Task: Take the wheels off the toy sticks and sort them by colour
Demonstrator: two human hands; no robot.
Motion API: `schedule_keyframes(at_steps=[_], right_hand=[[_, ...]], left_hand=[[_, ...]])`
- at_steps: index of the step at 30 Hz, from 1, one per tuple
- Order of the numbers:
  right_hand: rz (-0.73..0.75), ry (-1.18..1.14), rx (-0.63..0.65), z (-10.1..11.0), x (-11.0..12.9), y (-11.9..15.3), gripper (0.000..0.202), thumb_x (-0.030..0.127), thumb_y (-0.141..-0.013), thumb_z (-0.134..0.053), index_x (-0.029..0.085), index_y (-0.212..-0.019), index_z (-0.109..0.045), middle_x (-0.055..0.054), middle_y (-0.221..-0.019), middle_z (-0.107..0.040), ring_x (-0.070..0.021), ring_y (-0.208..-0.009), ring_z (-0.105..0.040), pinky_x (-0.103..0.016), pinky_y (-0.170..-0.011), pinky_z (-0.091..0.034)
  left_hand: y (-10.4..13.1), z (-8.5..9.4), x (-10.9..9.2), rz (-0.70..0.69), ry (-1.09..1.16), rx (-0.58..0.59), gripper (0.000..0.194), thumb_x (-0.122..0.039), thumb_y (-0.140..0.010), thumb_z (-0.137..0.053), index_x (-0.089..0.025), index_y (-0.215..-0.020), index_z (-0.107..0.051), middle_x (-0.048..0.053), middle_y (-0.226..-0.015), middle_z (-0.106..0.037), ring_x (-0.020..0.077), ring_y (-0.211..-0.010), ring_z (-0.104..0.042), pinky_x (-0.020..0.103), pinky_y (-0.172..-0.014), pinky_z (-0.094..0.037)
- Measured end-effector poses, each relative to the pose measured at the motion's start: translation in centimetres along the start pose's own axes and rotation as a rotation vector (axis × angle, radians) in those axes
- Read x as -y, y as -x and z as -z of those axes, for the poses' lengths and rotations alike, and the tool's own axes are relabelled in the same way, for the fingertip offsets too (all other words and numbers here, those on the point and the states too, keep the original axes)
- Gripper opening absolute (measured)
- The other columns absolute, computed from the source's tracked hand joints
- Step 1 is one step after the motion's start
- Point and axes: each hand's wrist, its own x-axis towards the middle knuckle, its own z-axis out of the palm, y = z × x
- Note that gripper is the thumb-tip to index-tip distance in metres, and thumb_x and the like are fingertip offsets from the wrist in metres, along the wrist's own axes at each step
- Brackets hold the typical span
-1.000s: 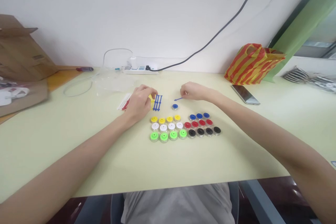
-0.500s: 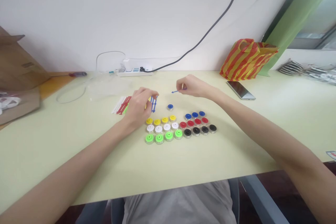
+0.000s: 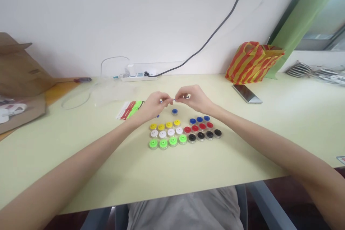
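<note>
In the head view, my right hand (image 3: 194, 97) pinches a thin blue plastic stick (image 3: 174, 100) above the table. My left hand (image 3: 155, 106) has its fingertips closed at the stick's left end, so the two hands almost meet; most of the stick is hidden by fingers. Just below them sits a single round blue piece (image 3: 175, 111) with a clear base. Nearer to me stand rows of similar round pieces: yellow (image 3: 161, 127), white (image 3: 171, 132), green (image 3: 173, 141), blue (image 3: 199, 119), red (image 3: 202, 126) and black (image 3: 201, 136). Coloured sticks (image 3: 131, 109) lie partly behind my left hand.
A power strip (image 3: 138, 76) with a black cable (image 3: 201, 47) lies against the wall. Clear plastic bags (image 3: 113, 91) are at the back left, near a screwdriver (image 3: 83, 79) and a cardboard box (image 3: 24, 66). A phone (image 3: 247, 93) and a striped bag (image 3: 253, 63) are at the right.
My left hand has moved right from the sticks to the blue stick's end. My right hand has come slightly lower and left, still pinching that stick.
</note>
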Motion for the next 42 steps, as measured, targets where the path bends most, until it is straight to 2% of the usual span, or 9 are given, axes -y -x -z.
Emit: schedule_keyframes(at_steps=[3,6,10,13,15,21,25,31,42], right_hand=[[-0.048,-0.033,-0.048,-0.5,-0.5,0.4,0.010,0.023,-0.088,-0.073,0.016,-0.090,-0.081,-0.007,-0.091,-0.081,-0.0190,-0.081,-0.071,-0.031,-0.079,-0.053],[-0.113,-0.066,0.003,-0.6,-1.4,0.5,0.017,0.028,-0.089,-0.073,0.015,-0.094,-0.083,-0.008,-0.095,-0.082,-0.0196,-0.085,-0.072,-0.031,-0.080,-0.053],[-0.207,-0.161,0.269,0.1,-2.7,-0.7,0.026,0.035,-0.090,-0.072,0.012,-0.092,-0.084,-0.009,-0.085,-0.080,-0.0182,-0.077,-0.068,-0.030,-0.074,-0.051],[-0.187,-0.141,0.476,0.9,-3.2,-2.4,0.027,0.037,-0.088,-0.073,0.012,-0.089,-0.084,-0.005,-0.078,-0.077,-0.0151,-0.070,-0.061,-0.028,-0.068,-0.048],[-0.153,-0.127,0.556,1.3,-3.2,-3.5,0.025,0.035,-0.088,-0.073,0.012,-0.089,-0.083,-0.004,-0.075,-0.074,-0.0138,-0.068,-0.058,-0.027,-0.066,-0.046],[-0.142,-0.178,0.624,1.2,-2.5,-4.6,0.027,0.037,-0.092,-0.070,0.014,-0.087,-0.082,-0.005,-0.079,-0.076,-0.0138,-0.070,-0.056,-0.028,-0.066,-0.045],[-0.181,-0.228,0.624,1.2,-3.0,-4.4,0.024,0.037,-0.087,-0.076,0.014,-0.090,-0.083,-0.004,-0.078,-0.076,-0.0135,-0.070,-0.057,-0.028,-0.067,-0.045],[-0.336,-0.184,0.554,1.5,-4.1,-4.6,0.024,0.037,-0.078,-0.084,0.014,-0.082,-0.083,-0.005,-0.077,-0.076,-0.0141,-0.070,-0.056,-0.028,-0.063,-0.041],[-0.388,-0.262,0.769,1.3,-3.5,-4.0,0.015,0.027,-0.084,-0.074,0.014,-0.078,-0.077,-0.002,-0.074,-0.071,-0.0124,-0.070,-0.053,-0.027,-0.068,-0.040]], left_hand=[[0.0,-0.4,0.5,0.006,0.050,-0.049,0.029,-0.038,-0.098,-0.056,-0.022,-0.085,-0.077,0.003,-0.080,-0.074,0.0219,-0.079,-0.062,0.037,-0.075,-0.048],[0.5,-1.0,1.3,-0.104,-0.023,-0.149,0.026,-0.037,-0.099,-0.059,-0.023,-0.090,-0.078,0.005,-0.084,-0.075,0.0244,-0.090,-0.060,0.040,-0.084,-0.049],[0.9,-1.6,2.1,-0.295,-0.266,-0.149,0.028,-0.033,-0.104,-0.056,-0.023,-0.093,-0.079,0.008,-0.090,-0.075,0.0280,-0.098,-0.058,0.046,-0.090,-0.045],[1.0,-1.8,2.2,-0.361,-0.388,-0.150,0.031,-0.034,-0.107,-0.052,-0.023,-0.097,-0.080,0.009,-0.096,-0.075,0.0294,-0.104,-0.059,0.047,-0.091,-0.044],[1.1,-1.6,2.1,-0.374,-0.415,-0.157,0.032,-0.035,-0.108,-0.052,-0.023,-0.099,-0.079,0.010,-0.097,-0.075,0.0296,-0.105,-0.059,0.047,-0.091,-0.043],[1.3,-0.4,1.7,-0.339,-0.383,-0.187,0.026,-0.030,-0.106,-0.055,-0.025,-0.098,-0.079,0.009,-0.098,-0.075,0.0297,-0.108,-0.058,0.049,-0.095,-0.043],[1.3,-0.7,1.9,-0.307,-0.327,-0.190,0.023,-0.032,-0.104,-0.059,-0.025,-0.098,-0.080,0.009,-0.095,-0.075,0.0292,-0.105,-0.058,0.048,-0.095,-0.044],[1.5,-1.3,2.4,-0.084,-0.033,-0.173,0.022,-0.037,-0.099,-0.064,-0.025,-0.095,-0.081,0.005,-0.088,-0.076,0.0263,-0.098,-0.058,0.041,-0.088,-0.048],[1.4,-0.8,2.2,-0.012,-0.028,-0.031,0.020,-0.036,-0.094,-0.065,-0.023,-0.080,-0.072,0.004,-0.088,-0.072,0.0258,-0.097,-0.058,0.040,-0.091,-0.048]])
